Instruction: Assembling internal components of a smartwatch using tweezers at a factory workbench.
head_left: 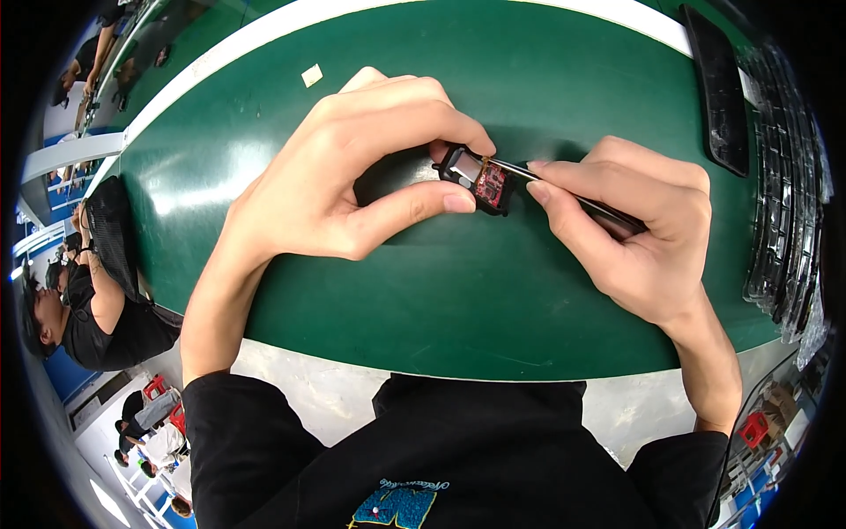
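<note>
left hand (352, 176) pinches small black module (476, 181) by its edges, mid green mat (441, 300) | right hand (634, 229) squeezes dark tweezers (582, 201) at red circuit board (491, 183) | likely light, rigid, fragile: grip the frame, spare the board

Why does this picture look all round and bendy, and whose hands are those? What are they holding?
The camera sits on a person's head and looks down, and its wide lens bends straight edges. So the hands belong to the person wearing it. The left hand pinches a small black part with a red circuit board inside. The right hand holds a thin dark tool, its tip touching that part. Underneath is a green mat on a white table. A small pale scrap lies on the mat, and black trays are stacked at the right. Other people sit at the far left.
</note>
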